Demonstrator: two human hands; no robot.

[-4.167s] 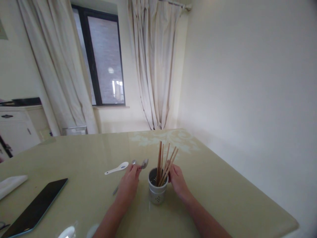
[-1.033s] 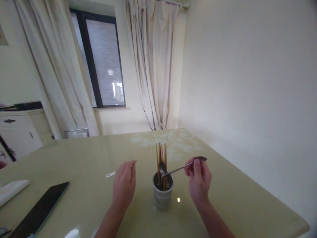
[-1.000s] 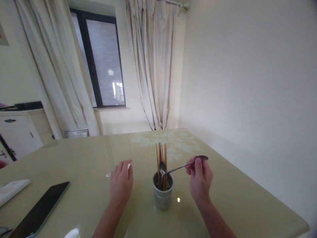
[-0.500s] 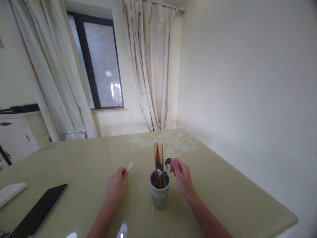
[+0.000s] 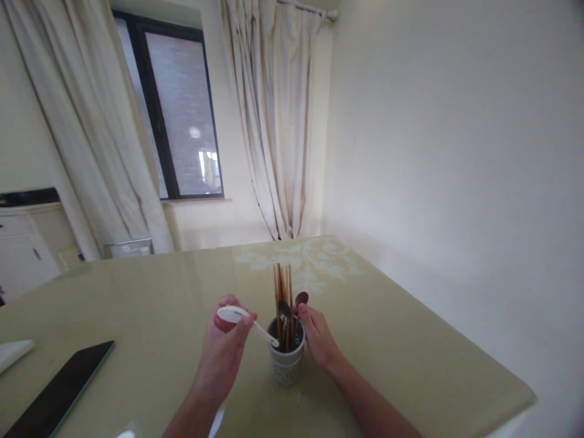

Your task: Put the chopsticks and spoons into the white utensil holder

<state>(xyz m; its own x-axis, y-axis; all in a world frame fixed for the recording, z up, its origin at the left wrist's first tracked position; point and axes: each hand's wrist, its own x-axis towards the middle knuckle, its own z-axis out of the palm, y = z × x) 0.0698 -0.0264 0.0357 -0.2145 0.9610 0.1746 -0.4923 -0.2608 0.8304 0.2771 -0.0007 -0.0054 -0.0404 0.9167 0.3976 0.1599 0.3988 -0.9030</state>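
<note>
1. The left hand (image 5: 223, 350) pinches a white ceramic soup spoon (image 5: 246, 321) by its bowl end, fingers closed on it, and holds it slanted so that the handle tip points down at the rim of the small white perforated ceramic utensil holder (image 5: 286, 365).

2. The right hand (image 5: 318, 334) rests against the holder's right side, fingers curled on the cup wall — it looks to be steadying it. Whether it also grips the small metal spoon (image 5: 301, 298) whose bowl sticks up just above its fingertips, I cannot tell.

3. The holder stands upright on the glossy pale green table (image 5: 410, 340), between the two hands. Inside it stand a bundle of thin brown wooden chopsticks (image 5: 281, 286) and a second metal spoon (image 5: 284, 310), bowl upward.

4. By my judgement the step in hand is slotting the white spoon in, handle first. The next move calls for tipping the handle steeper and finding a gap beside the chopsticks — then letting go only once the spoon is seated.

5. A dark flat phone (image 5: 55, 395) lies well apart at the table's left.
</note>
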